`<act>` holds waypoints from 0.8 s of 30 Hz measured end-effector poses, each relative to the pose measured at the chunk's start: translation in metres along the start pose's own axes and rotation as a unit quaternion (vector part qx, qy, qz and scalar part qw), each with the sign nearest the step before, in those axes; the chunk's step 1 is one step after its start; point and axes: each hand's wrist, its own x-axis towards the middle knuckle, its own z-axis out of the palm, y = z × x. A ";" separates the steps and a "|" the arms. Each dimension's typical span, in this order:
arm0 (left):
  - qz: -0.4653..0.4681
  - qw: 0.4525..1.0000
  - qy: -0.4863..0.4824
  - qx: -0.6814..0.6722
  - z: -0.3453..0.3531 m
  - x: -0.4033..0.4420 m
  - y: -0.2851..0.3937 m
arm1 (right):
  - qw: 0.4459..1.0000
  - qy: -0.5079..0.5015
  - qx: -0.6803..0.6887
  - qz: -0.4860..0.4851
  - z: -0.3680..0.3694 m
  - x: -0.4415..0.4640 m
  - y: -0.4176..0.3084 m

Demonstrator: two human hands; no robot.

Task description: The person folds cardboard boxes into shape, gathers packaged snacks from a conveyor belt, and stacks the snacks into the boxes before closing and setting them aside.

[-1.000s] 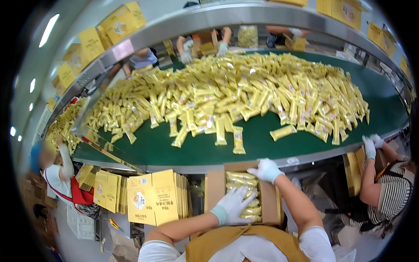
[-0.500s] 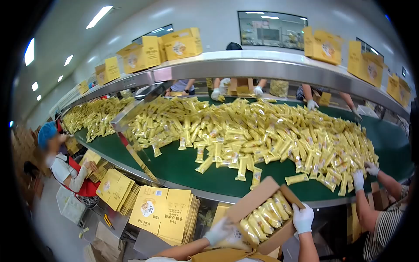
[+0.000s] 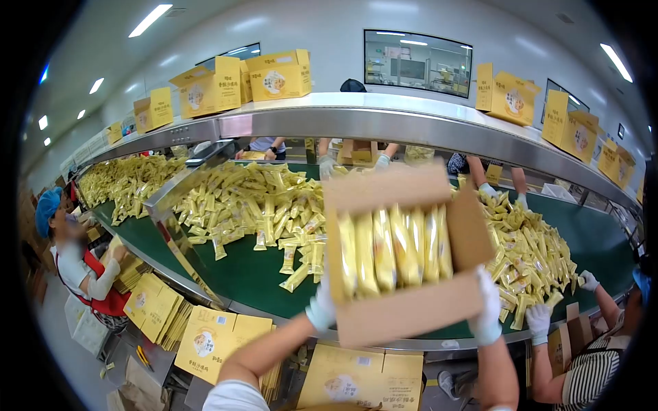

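An open cardboard box (image 3: 411,309) is raised over the near side of the belt, its flaps spread and its mouth tilted toward me. Inside stands a row of several yellow wrapped snack packets (image 3: 385,250). My left hand (image 3: 322,306), in a white glove, grips the box's left side; its fingers are partly hidden behind the cardboard. At the right side my gloved right hand (image 3: 487,307) holds the box by its lower corner. Behind the box spreads a large heap of loose yellow packets (image 3: 253,202).
The heap lies on a green conveyor belt (image 3: 253,277). A metal shelf (image 3: 384,118) with yellow cartons (image 3: 277,77) crosses above it. Flattened yellow cartons (image 3: 219,340) are stacked below. A co-worker in a red apron (image 3: 86,274) stands left; another co-worker's gloved hand (image 3: 539,320) is at right.
Both my hands have lifted the box from below the belt's near edge up over the belt. It now faces me more squarely. The view has shifted slightly.
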 end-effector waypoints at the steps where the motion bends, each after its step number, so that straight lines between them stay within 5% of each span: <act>1: 0.050 0.999 0.020 0.005 -0.013 0.046 0.002 | 0.995 -0.050 0.085 -0.019 0.013 0.031 -0.016; 4: 0.191 0.979 0.071 0.007 -0.042 0.188 -0.003 | 0.973 -0.093 -0.007 -0.210 0.052 0.137 -0.063; 7: 0.228 0.969 0.087 -0.027 -0.056 0.304 -0.009 | 0.879 -0.145 -0.226 -0.394 0.069 0.239 -0.112; 8: 0.165 0.982 0.079 -0.057 -0.057 0.322 0.003 | 0.933 -0.116 -0.016 -0.339 0.086 0.263 -0.100; 10: 0.035 0.990 0.071 -0.119 -0.060 0.358 0.028 | 0.941 -0.090 -0.041 -0.324 0.111 0.294 -0.113; 11: 0.058 0.994 0.071 -0.058 -0.060 0.380 0.009 | 0.950 -0.043 -0.021 -0.307 0.119 0.321 -0.104; 14: -0.076 0.995 0.067 -0.005 -0.051 0.385 0.017 | 0.878 0.034 -0.312 -0.361 0.127 0.344 -0.083; 16: -0.084 0.990 0.098 0.064 -0.044 0.393 -0.006 | 0.866 0.032 -0.415 -0.279 0.126 0.360 -0.064; 18: -0.111 0.980 0.105 0.129 -0.039 0.399 -0.020 | 0.748 0.059 -0.594 -0.291 0.125 0.354 -0.055; 19: -0.067 0.980 0.101 0.157 -0.038 0.404 -0.033 | 0.688 0.082 -0.645 -0.322 0.123 0.359 -0.040; 21: -0.087 0.991 0.102 0.027 -0.029 0.407 -0.037 | 0.715 0.065 -0.648 -0.254 0.125 0.347 -0.049; 22: -0.025 0.965 0.127 0.227 -0.027 0.405 -0.044 | 0.725 0.058 -0.641 -0.247 0.122 0.343 -0.052; 24: 0.105 0.918 0.195 0.329 -0.004 0.371 -0.060 | 0.773 0.023 -0.587 -0.239 0.111 0.326 -0.052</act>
